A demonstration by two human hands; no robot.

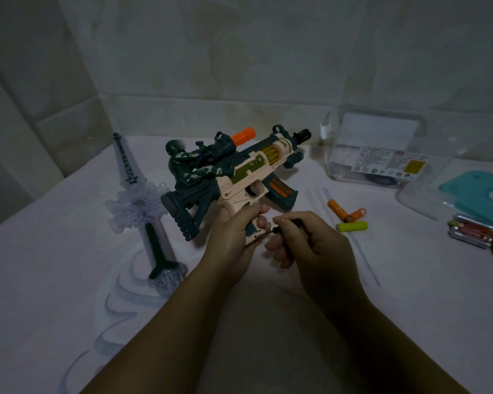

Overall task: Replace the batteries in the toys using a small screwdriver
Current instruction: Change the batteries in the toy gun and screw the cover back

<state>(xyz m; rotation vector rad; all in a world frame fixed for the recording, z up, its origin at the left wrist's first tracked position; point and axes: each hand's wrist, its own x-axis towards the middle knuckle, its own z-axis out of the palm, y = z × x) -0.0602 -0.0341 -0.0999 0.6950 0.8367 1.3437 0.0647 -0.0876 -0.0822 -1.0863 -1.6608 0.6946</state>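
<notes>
Toy in work: a pale pink and dark teal plastic toy rifle [248,172] is at the middle of the white worktop [69,280], tilted, with its muzzle pointing away and to the right.
Left hand [234,234]: its grip is clamped around the rifle's handle, fingers curled over it.
Right hand [310,240]: its grip is closed on a small black-handled screwdriver [296,222], pinched between thumb and fingers.
Screwdriver tip: it points left at the bottom end of the rifle's handle; actual contact is too small to make out.
Loose batteries: two orange cylindrical batteries [336,208] and one yellow-green battery [352,226] lie on the worktop just right of the hands.
Battery bundle: silver and red batteries [467,234] lie farther right.
Other toys: a dark green plastic soldier figure [188,166] with an orange-tipped launcher is right behind the rifle; a clear plastic toy sword [138,200] with a dark hilt lies to the left.
Back right: a clear plastic box [382,155] with a printed label, and a teal lid [481,194] near it.
</notes>
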